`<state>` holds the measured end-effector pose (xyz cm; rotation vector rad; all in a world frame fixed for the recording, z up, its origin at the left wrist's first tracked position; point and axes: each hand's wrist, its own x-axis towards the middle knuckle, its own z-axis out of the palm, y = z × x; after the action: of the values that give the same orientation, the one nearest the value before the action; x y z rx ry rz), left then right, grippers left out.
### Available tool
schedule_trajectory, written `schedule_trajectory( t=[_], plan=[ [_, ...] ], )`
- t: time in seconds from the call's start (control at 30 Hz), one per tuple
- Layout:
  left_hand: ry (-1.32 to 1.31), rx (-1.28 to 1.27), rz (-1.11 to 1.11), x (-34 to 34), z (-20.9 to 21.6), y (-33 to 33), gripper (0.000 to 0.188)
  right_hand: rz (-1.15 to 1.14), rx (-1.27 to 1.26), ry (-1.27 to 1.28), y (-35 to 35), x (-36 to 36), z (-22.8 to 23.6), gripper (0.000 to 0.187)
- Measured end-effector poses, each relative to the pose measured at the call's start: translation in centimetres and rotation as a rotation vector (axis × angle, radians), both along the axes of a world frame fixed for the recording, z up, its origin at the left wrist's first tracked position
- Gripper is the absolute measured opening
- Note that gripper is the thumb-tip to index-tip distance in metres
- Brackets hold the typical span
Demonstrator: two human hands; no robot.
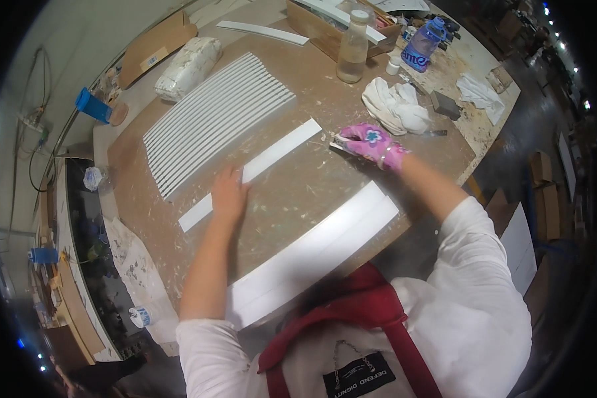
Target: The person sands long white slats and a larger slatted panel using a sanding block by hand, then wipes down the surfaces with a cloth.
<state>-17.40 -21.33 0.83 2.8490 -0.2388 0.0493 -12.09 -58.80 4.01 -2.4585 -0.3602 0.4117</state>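
A single narrow white strip (pixel 282 151) lies slantwise on the brown worktable (pixel 278 205). My bare left hand (pixel 229 192) is laid across the strip towards its left end, fingers together and thumb along the near side, gripping it against the table. Beyond the strip's right end, my right hand (pixel 373 142), in a pink flowered glove, is closed round a small flat tool (pixel 339 148) with a dark edge. Its exact kind is hard to make out. Behind the strip stands a close row of several white strips (pixel 219 123). Wider white boards (pixel 318 249) lie along the near edge.
Farther back are a white-wrapped block (pixel 189 68), a glass bottle (pixel 353 50) with liquid, a blue bottle (pixel 423 45) and a cardboard box (pixel 318 30). A white cloth (pixel 395 106) and a dark block (pixel 445 105) lie beyond my right hand. A blue cup (pixel 93 106) stands far left.
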Motion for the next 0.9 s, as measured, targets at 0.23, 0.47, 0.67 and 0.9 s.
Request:
schedule_trajectory(
  t=[0.23, 0.47, 0.67, 0.9],
  plan=[
    [0.003, -0.196, -0.075, -5.1, 5.7, -0.6, 0.045, -0.333, 0.879, 0.065, -4.1, -4.2, 2.6, 0.039],
    [0.066, -0.274, -0.202, -17.1, 13.2, -4.0, 0.047, -0.588, 0.885, 0.070, -2.7, -8.3, 2.7, 0.040],
    [0.013, -0.210, -0.301, -19.7, 10.3, -6.3, 0.051, -0.597, 0.987, 0.045, 0.4, -9.6, 3.6, 0.041],
    [0.116, -0.218, -0.403, -17.2, 10.9, -5.0, 0.063, -0.605, 0.998, -0.024, 0.1, -9.5, 2.6, 0.042]
  ],
)
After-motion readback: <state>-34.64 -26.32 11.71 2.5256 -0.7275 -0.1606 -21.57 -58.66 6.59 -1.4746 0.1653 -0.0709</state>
